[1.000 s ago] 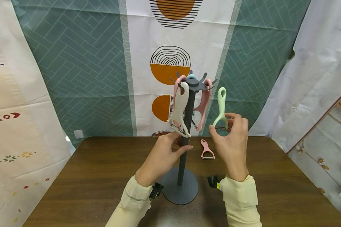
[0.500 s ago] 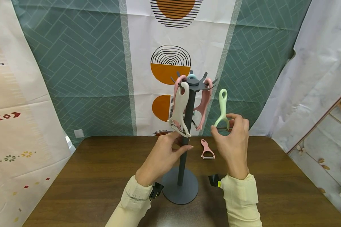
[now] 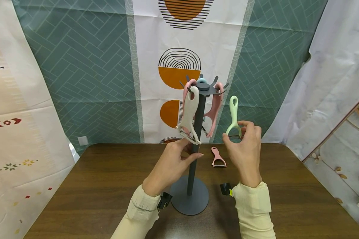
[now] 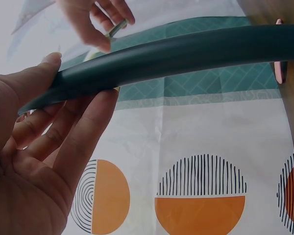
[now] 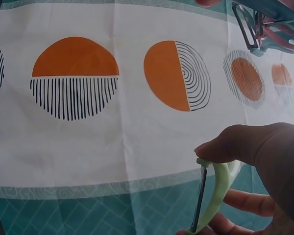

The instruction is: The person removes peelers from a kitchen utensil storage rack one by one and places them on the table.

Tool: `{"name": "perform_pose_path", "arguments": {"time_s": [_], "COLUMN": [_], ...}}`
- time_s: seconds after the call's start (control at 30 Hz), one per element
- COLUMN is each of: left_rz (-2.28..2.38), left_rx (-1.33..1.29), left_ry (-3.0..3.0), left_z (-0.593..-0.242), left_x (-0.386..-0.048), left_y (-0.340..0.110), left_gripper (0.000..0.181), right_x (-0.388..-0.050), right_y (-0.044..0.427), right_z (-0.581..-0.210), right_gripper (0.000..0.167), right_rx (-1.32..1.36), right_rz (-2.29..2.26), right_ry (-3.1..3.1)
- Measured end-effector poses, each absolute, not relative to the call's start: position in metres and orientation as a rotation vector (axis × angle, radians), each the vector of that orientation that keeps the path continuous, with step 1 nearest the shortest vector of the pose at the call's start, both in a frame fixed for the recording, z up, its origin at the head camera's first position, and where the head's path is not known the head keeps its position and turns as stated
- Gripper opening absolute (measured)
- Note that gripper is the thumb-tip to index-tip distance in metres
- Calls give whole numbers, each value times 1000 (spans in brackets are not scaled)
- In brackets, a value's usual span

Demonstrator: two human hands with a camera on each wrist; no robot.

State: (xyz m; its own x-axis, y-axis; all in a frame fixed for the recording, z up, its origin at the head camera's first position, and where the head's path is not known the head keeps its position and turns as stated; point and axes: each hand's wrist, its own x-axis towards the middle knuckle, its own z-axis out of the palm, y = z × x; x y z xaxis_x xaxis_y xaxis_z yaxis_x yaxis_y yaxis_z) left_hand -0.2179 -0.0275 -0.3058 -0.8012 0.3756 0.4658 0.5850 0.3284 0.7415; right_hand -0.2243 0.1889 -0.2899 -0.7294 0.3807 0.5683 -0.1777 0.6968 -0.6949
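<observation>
A dark grey stand [image 3: 190, 179] with hooks round its top rises from a round base. My left hand [image 3: 171, 163] grips its pole between thumb and fingers, as the left wrist view also shows. A white peeler [image 3: 190, 108] hangs at the front, with a pink peeler [image 3: 186, 87] close behind it. Another pink peeler [image 3: 215, 106] hangs on the right side, and a blue loop [image 3: 201, 80] shows at the back. To the right of the stand, my right hand [image 3: 244, 146] pinches a light green peeler [image 3: 233, 113] by its blade end, handle up, apart from the hooks.
A pink peeler [image 3: 217, 157] lies on the brown wooden table [image 3: 113, 186] behind the stand, to its right. Patterned cloth [image 3: 95, 66] hangs behind the table, with pale cloth at both sides. Black straps with small devices sit at both wrists.
The right hand, pinching the green peeler, has shifted slightly right and the peeler sits a little lower. The left hand and the stand have stayed in place.
</observation>
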Motion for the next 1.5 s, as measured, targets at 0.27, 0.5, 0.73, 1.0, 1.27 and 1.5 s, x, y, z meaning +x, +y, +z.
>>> {"name": "perform_pose_path", "arguments": {"time_s": [0.27, 0.5, 0.73, 1.0, 1.27, 1.5], "left_rz": [-1487, -1487, -1499, -1510, -1505, -1506], "left_rx": [-878, -878, -873, -880, -876, -885], "left_ry": [-2380, -2375, -2370, -2379, -2380, -2376], "left_z": [-306, -307, -306, -305, -306, -306], "left_x": [-218, -218, -218, -217, -217, -217], "left_y": [-27, -27, -27, -27, -27, -27], "left_gripper": [30, 29, 27, 26, 28, 28], "right_x": [-225, -228, -230, -233, -238, -242], "right_y": [191, 193, 195, 196, 198, 200], "right_z": [-292, -296, -298, -300, -306, -309], "right_gripper": [53, 54, 54, 54, 52, 52], "right_rx": [-157, -163, -162, -179, -182, -181], "right_rz": [1003, 1002, 1004, 1006, 1001, 991], "right_ry": [-2188, -2203, -2208, -2230, -2230, -2239]}}
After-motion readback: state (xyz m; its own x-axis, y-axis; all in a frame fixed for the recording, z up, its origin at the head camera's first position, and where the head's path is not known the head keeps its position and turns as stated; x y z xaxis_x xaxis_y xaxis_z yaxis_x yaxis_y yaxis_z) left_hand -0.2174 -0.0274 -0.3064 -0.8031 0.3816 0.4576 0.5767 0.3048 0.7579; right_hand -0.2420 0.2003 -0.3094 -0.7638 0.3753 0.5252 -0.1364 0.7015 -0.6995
